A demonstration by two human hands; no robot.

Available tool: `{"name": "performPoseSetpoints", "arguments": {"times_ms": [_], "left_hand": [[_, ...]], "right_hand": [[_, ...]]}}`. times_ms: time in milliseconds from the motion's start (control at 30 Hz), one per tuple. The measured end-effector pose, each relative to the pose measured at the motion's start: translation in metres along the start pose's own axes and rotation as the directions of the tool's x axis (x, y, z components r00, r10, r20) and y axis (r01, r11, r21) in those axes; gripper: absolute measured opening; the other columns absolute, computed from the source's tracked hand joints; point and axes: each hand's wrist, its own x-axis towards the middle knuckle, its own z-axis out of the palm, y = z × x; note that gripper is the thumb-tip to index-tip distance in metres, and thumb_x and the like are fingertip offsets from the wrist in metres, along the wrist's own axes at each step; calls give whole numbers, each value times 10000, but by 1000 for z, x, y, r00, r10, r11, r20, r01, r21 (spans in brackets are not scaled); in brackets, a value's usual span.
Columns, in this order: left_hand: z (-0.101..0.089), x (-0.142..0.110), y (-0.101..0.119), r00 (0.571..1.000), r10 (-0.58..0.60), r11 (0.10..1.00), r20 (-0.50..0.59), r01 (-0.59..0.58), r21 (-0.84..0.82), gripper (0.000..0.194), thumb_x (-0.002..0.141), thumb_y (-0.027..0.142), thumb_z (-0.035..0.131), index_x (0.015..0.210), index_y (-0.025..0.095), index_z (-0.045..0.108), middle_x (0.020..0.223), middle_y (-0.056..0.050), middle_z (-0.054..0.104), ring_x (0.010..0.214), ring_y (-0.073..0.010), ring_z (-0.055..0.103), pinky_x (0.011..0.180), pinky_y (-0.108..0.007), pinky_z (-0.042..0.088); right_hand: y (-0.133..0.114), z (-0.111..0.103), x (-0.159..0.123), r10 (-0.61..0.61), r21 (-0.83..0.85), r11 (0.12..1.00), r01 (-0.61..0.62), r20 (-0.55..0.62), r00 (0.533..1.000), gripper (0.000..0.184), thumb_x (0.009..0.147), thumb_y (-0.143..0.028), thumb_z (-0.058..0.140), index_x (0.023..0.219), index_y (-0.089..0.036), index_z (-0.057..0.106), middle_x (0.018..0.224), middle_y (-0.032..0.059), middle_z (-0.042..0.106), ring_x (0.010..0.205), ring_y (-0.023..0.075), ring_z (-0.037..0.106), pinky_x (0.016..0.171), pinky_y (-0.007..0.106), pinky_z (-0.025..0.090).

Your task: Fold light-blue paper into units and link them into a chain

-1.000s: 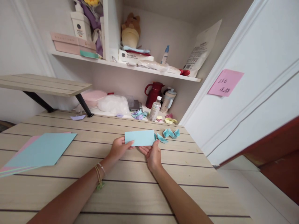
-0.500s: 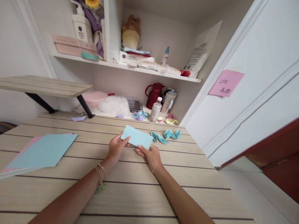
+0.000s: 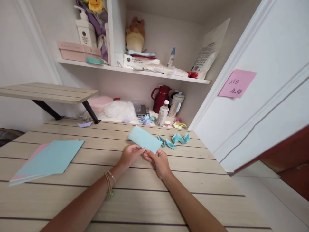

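A light-blue folded sheet of paper is held tilted above the table, a flat rectangle. My left hand pinches its lower edge near the middle, thumb on top. My right hand is closed on the lower right part of the same edge, its thumb close to the left one. Just beyond the right end lie several small blue folded paper boats on the table. Off to the left rests a stack of flat coloured paper, blue on top with pink showing under it.
At the back stand a clear bottle, a red jug and a cup. Purple, blue and yellow folded papers lie near them. A small raised shelf overhangs the table's back left. A white wall panel borders the right side.
My left hand has slid right along the paper's lower edge, closer to my right hand. The paper is tilted slightly more, and the whole view has shifted a little.
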Motion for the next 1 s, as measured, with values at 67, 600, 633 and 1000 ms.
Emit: {"name": "performPoseSetpoints", "arguments": {"times_ms": [67, 600, 633, 1000], "left_hand": [[-1, 0, 0, 999, -22, 999, 27, 23, -22, 159, 580, 302, 719, 617, 155, 673, 660, -50, 712, 654, -195, 649, 664, -284, 501], [-14, 7, -4, 960, -82, 903, -269, -43, -427, 233, 549, 248, 756, 711, 103, 672, 758, -60, 696, 723, -150, 642, 792, -306, 489], [-14, 8, -5, 957, -73, 894, -280, -61, -443, 228, 555, 245, 753, 714, 105, 668, 765, -59, 695, 734, -149, 641, 800, -308, 487], [-24, 14, -3, 925, -58, 823, -376, -169, -542, 181, 616, 200, 715, 767, 132, 641, 842, -72, 693, 867, -167, 638, 886, -316, 446]], "right_hand": [[0, 1, -1, -2, -13, 1000, 2, 9, 1000, 299, 613, -290, 735, 815, -80, 668, 806, 107, 703, 730, 178, 668, 672, 257, 555], [2, -2, 0, 26, -15, 1000, -26, -9, 1000, 298, 599, -302, 743, 772, -75, 658, 711, 100, 693, 644, 184, 667, 642, 286, 570], [3, -2, 0, 25, -14, 1000, -25, -11, 1000, 299, 597, -300, 744, 773, -75, 658, 709, 99, 692, 643, 186, 668, 640, 291, 571], [2, -6, 3, 12, 26, 1000, -10, -78, 997, 289, 598, -299, 745, 774, -88, 654, 691, 78, 689, 649, 169, 663, 648, 267, 566]]}}
